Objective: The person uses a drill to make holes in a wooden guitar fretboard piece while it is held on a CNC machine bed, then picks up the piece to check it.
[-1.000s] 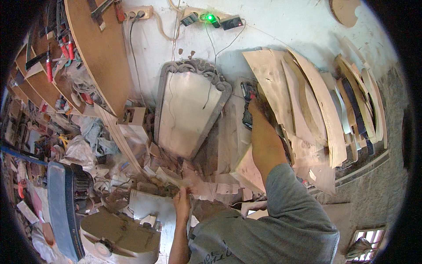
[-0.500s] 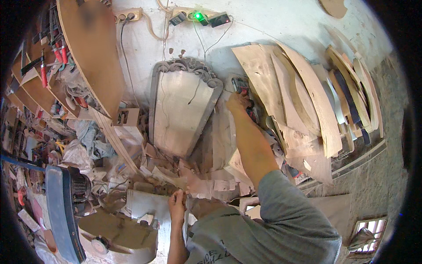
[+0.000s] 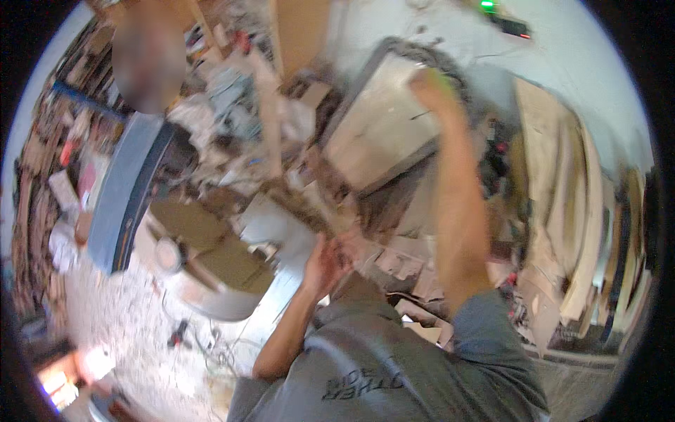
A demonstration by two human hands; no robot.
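My right arm reaches forward, and my right hand (image 3: 429, 91) is closed in front of the framed panel (image 3: 383, 116) leaning on the wall. A small yellow-green thing (image 3: 445, 84) shows at its fingers, too smeared by motion to name. Carved trim runs along the panel's dark frame. Lower down, close to my body, my left hand (image 3: 327, 267) is raised with its fingers loosely apart and blurred; I see nothing held in it. Just left of it lies a pale flat board or surface (image 3: 278, 228).
Tall curved wooden boards (image 3: 552, 169) lean along the right wall. A belt sander-like machine (image 3: 126, 197) and a rounded dusty machine housing (image 3: 204, 264) stand at left. Rags (image 3: 232, 102) and wood scraps are heaped behind them. A lit charger (image 3: 510, 27) is at the wall.
My right hand has left the dark tool beside the boards and moved up before the panel, with a yellow-green thing at its fingers. My left hand has loosened. The view has swung left.
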